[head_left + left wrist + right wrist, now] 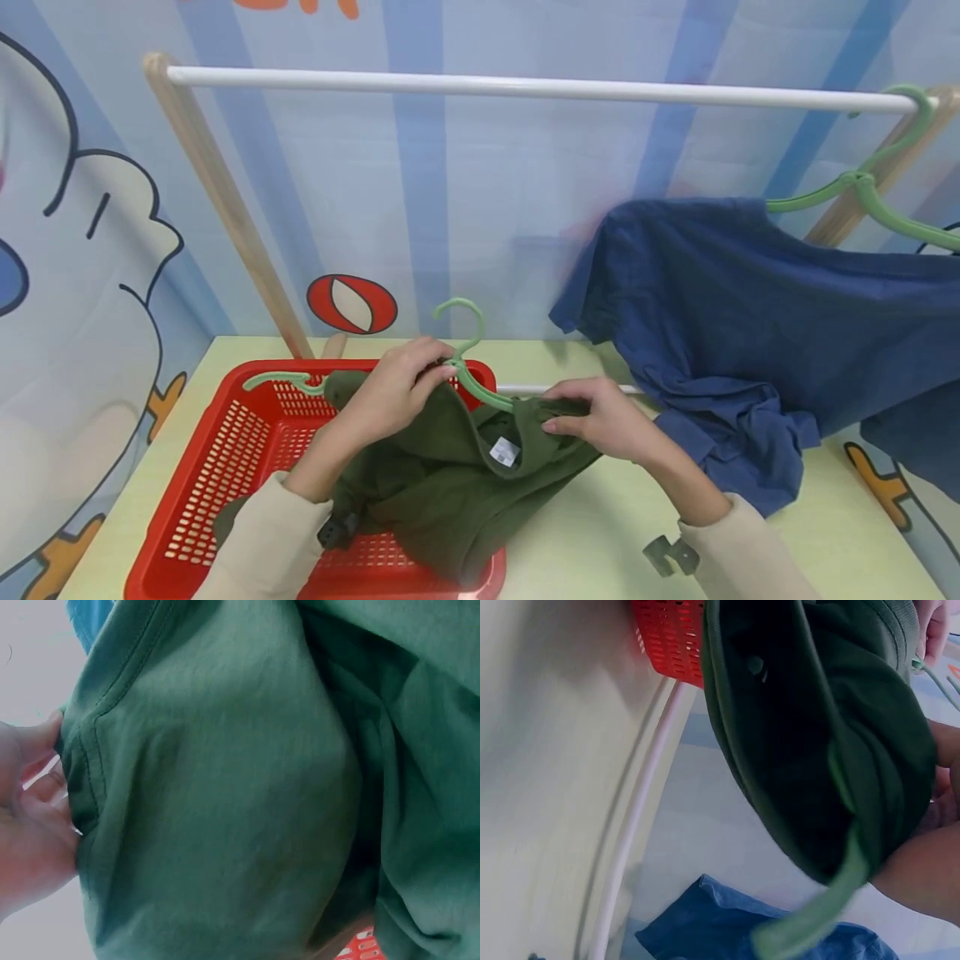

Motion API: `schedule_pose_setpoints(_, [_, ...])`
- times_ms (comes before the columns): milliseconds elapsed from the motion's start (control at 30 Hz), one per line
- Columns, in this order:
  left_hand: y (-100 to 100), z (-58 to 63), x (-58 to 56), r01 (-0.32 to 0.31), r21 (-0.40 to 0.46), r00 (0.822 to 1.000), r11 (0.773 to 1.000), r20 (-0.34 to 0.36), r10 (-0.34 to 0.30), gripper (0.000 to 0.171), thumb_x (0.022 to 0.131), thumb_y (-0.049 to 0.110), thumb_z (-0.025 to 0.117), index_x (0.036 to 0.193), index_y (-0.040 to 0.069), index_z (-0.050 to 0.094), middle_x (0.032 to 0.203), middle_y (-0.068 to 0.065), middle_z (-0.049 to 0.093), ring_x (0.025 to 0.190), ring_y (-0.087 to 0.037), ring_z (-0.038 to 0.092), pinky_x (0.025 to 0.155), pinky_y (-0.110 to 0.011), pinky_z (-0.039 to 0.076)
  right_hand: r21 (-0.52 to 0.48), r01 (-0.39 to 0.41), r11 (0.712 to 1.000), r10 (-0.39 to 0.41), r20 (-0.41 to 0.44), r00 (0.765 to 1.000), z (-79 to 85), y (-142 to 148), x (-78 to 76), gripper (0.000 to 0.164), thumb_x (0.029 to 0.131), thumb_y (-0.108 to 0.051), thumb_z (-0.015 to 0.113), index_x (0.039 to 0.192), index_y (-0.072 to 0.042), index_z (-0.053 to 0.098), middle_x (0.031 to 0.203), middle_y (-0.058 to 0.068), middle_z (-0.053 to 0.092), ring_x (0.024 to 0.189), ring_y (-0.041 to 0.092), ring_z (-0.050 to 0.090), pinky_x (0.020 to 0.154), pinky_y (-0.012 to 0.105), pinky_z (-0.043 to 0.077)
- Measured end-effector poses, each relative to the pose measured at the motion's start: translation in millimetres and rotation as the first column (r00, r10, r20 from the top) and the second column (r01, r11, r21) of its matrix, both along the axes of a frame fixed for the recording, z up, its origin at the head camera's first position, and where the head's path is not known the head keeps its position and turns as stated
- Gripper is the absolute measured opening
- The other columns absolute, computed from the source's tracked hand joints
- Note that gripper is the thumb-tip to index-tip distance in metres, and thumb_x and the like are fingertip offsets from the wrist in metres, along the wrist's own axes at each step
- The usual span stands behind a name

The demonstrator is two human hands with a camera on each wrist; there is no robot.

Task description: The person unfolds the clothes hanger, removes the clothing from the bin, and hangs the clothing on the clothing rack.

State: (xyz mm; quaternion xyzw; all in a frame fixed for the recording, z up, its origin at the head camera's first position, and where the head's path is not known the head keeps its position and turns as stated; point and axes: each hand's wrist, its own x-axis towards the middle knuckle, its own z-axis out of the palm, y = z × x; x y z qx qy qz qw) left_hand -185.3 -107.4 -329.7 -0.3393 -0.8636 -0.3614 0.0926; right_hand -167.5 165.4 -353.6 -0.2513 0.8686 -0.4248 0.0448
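Observation:
A dark green shirt (450,467) with a white label (504,452) inside its neckline is draped over the red basket and beyond its right side. My left hand (393,387) pinches a light green hanger (472,383) just below its hook. The hanger's right arm runs into the shirt at the neckline. Left of the shirt, a green hanger end (277,379) juts out over the basket. My right hand (600,417) pinches the shirt's fabric beside the neckline. In the right wrist view, a green hanger tip (802,922) pokes out from the shirt's dark opening.
The red perforated basket (191,467) stands on the pale yellow table (592,533). Behind it rises a wooden rack with a white rail (487,86). A blue shirt (720,308) hangs at the right on another green hanger (888,208), its lower part reaching the table.

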Motion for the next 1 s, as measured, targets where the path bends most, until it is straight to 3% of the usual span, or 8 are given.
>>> schedule_pose_setpoints(133, [-7,4.6,-0.8,-0.02,-0.026,0.997,0.999,0.071,0.022,0.02,0.087,0.011,0.063,0.106,0.004,0.063,0.096,-0.004,0.062,0.082,-0.017,0.056,0.071,-0.033,0.048,-0.013,0.035,0.999,-0.035,-0.031,0.999,0.0,-1,2.1,0.018,0.076,-0.005,0.072,0.093,-0.001,0.069,0.088,0.004,0.065,0.081,0.014,0.056,0.073,0.028,0.047])
schedule_pose_setpoints(300, [-37,19.0,-1.7,-0.073,-0.101,0.985,0.992,0.15,0.088,0.03,0.085,0.015,0.066,0.112,0.004,0.062,0.105,-0.007,0.063,0.093,-0.021,0.059,0.08,-0.038,0.049,-0.05,0.089,0.995,-0.092,-0.064,0.994,0.9,6,2.9,0.02,0.076,-0.006,0.073,0.095,-0.001,0.07,0.093,0.007,0.067,0.087,0.018,0.059,0.076,0.03,0.048])
schedule_pose_setpoints(533, [-78,27.6,0.4,-0.117,-0.196,0.978,0.974,0.146,0.147,0.025,0.083,0.01,0.067,0.107,0.005,0.066,0.101,-0.007,0.065,0.093,-0.024,0.059,0.079,-0.044,0.048,-0.088,0.09,0.992,-0.093,-0.026,0.995,8.2,19,2.9,0.023,0.076,-0.007,0.073,0.098,-0.002,0.07,0.094,0.006,0.067,0.086,0.015,0.061,0.073,0.026,0.049])
schedule_pose_setpoints(767, [-90,24.4,3.1,-0.15,-0.147,0.974,0.978,0.148,0.172,0.019,0.082,0.01,0.068,0.1,0.005,0.068,0.096,-0.007,0.066,0.084,-0.021,0.062,0.072,-0.04,0.05,-0.088,0.074,0.993,-0.075,-0.014,0.997,10.1,23,2.6,0.023,0.076,-0.009,0.073,0.098,-0.003,0.07,0.091,0.004,0.068,0.083,0.011,0.061,0.071,0.024,0.049])
schedule_pose_setpoints(1000, [-95,27.6,4.2,-0.242,-0.112,0.949,0.964,0.179,0.259,0.026,0.085,0.014,0.065,0.109,0.004,0.066,0.101,-0.011,0.066,0.087,-0.026,0.063,0.075,-0.043,0.05,-0.084,0.051,0.995,-0.052,-0.013,0.999,8.1,26,2.7,0.022,0.076,-0.009,0.073,0.096,-0.003,0.071,0.09,0.003,0.068,0.08,0.01,0.061,0.068,0.024,0.049])
